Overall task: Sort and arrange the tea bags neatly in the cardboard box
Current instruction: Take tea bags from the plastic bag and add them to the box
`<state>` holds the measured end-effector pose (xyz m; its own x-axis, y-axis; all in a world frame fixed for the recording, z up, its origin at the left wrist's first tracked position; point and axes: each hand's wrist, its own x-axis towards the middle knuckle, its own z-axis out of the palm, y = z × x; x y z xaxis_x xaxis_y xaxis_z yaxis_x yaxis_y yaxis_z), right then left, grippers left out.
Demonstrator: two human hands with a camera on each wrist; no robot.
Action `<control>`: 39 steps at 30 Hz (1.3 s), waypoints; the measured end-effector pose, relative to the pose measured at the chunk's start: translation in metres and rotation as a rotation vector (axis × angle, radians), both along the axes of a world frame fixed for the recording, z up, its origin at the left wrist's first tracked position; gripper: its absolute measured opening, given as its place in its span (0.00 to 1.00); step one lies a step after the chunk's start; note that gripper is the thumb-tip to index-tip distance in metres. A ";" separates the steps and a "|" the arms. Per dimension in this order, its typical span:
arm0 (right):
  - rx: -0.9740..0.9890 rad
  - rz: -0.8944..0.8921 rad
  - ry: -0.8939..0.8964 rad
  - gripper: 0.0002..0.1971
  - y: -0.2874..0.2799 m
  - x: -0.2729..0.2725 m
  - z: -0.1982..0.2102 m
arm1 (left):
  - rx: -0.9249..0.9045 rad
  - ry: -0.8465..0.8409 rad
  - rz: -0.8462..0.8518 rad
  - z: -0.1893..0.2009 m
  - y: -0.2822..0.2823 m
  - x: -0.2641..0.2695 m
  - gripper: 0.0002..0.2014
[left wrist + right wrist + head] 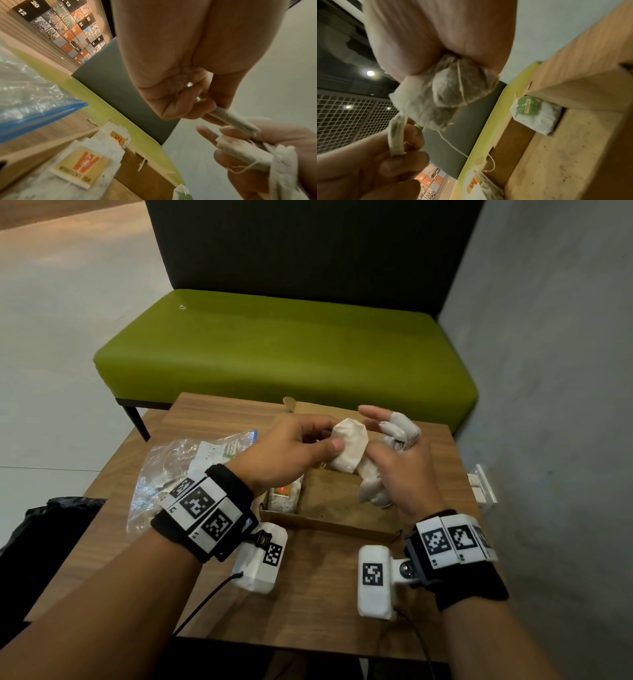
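Note:
Above the open cardboard box (329, 525), my left hand (334, 436) pinches one pale tea bag (349, 445) between thumb and fingers. My right hand (375, 428), just to its right, grips a bunch of several tea bags (371, 484), some of them sticking out past its fingers. In the left wrist view the pinched tea bag (235, 120) is edge-on, touching the right hand's bunch (245, 152). Tea bags with orange tags (286, 496) stand in the box's left side. A green-tagged tea bag (536, 115) lies in a far corner.
A crumpled clear zip bag (178, 467) with a blue seal lies on the wooden table (308, 611) left of the box. A green bench (284, 347) stands beyond the table and a grey wall (548, 371) closes the right side. Loose strings hang from the bunch (452, 143).

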<state>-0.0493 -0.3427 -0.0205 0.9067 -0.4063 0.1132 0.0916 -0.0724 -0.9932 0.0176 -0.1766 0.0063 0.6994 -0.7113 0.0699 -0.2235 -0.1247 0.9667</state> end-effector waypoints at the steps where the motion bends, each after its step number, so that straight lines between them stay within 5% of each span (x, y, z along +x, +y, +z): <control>1: 0.051 0.058 0.020 0.16 0.003 -0.001 0.003 | -0.003 0.006 -0.004 0.001 0.000 -0.001 0.08; 4: 0.126 0.170 0.050 0.08 0.009 -0.003 0.002 | -0.018 0.023 0.016 0.005 0.000 -0.002 0.10; 17: 0.034 0.173 0.097 0.05 0.017 0.000 -0.013 | -0.126 0.009 0.307 -0.002 0.001 0.014 0.07; 27: -0.200 0.281 0.158 0.06 0.019 -0.005 -0.009 | 0.028 -0.219 0.474 -0.012 0.008 0.022 0.02; 32: -0.161 0.235 0.071 0.06 0.018 -0.004 0.001 | 0.176 -0.431 0.394 -0.021 0.008 0.024 0.03; 39: -0.094 0.186 0.011 0.06 0.013 -0.004 0.012 | 0.264 -0.430 0.154 -0.020 0.009 0.017 0.10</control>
